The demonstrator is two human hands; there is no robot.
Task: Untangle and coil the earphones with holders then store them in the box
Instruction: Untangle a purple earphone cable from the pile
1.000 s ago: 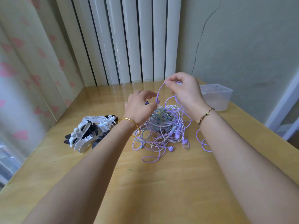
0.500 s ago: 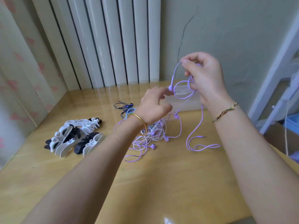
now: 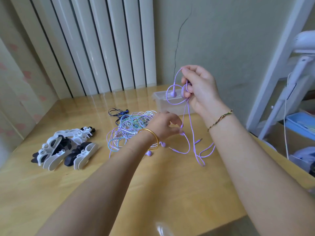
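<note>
I am at the very start of this job. My right hand (image 3: 199, 92) is raised above the far right of the table (image 3: 153, 193), fingers curled round a few loose loops of one purple earphone (image 3: 188, 114), with a bud dangling in front of the box (image 3: 160, 103). My left hand (image 3: 163, 126) is lower and nearer, pinching the same cord where it hangs down; the rest of it trails onto the table to the right, plug end lying free. So this one looks mostly clear of the pile (image 3: 129, 128), though it is not coiled yet. The pile sits just left of my left hand, many pale cords knotted together, with a dark blue earphone (image 3: 117, 113) at its far edge. The holders (image 3: 64, 149) lie heaped at the left, none with a cord on it. I see nothing stored in the box, though my hand hides part of it. Nearly everything is left to do.
</note>
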